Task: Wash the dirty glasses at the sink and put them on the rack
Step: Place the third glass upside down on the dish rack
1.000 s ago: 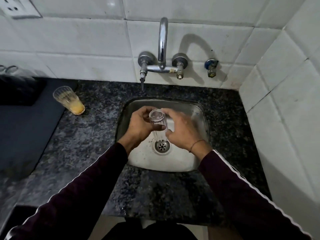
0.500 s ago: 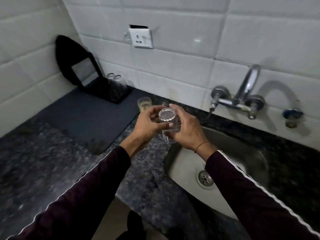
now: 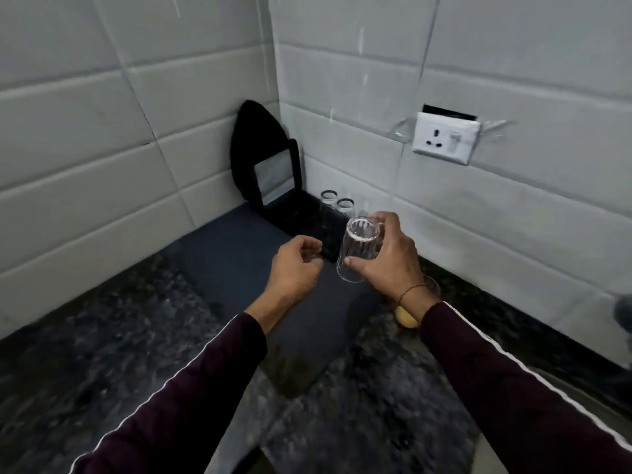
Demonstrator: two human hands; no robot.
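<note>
The counter (image 3: 102, 354) is dark speckled stone, running into a corner of white tiled walls. A dark mat (image 3: 246, 289) lies on it, reaching from the middle of the counter toward the back corner. At the back corner of the mat stands the rack (image 3: 273, 186), black, with a tall rounded back leaning against the left wall and a low tray stretching along the back wall. Two glasses (image 3: 337, 204) sit at the back edge of that tray, side by side, close to the wall; whether they stand mouth up or down is hard to tell.

The left hand (image 3: 295, 268) hangs over the mat, near the front corner of the tray. It holds nothing; its fingers are curled loosely inward, thumb near the fingertips. It is just beside the glass but apart from it.

The right hand (image 3: 386, 258) grips a clear ribbed glass (image 3: 359, 249) around its side, thumb in front and fingers wrapped behind. The glass is tilted and held in the air above the right edge of the mat, close to the tray's near end, touching neither.

Below the right wrist, a yellow-filled glass (image 3: 407, 318) on the counter peeks out, mostly hidden. On the back wall, a white socket (image 3: 444, 138) sits above and right of the hands.
</note>
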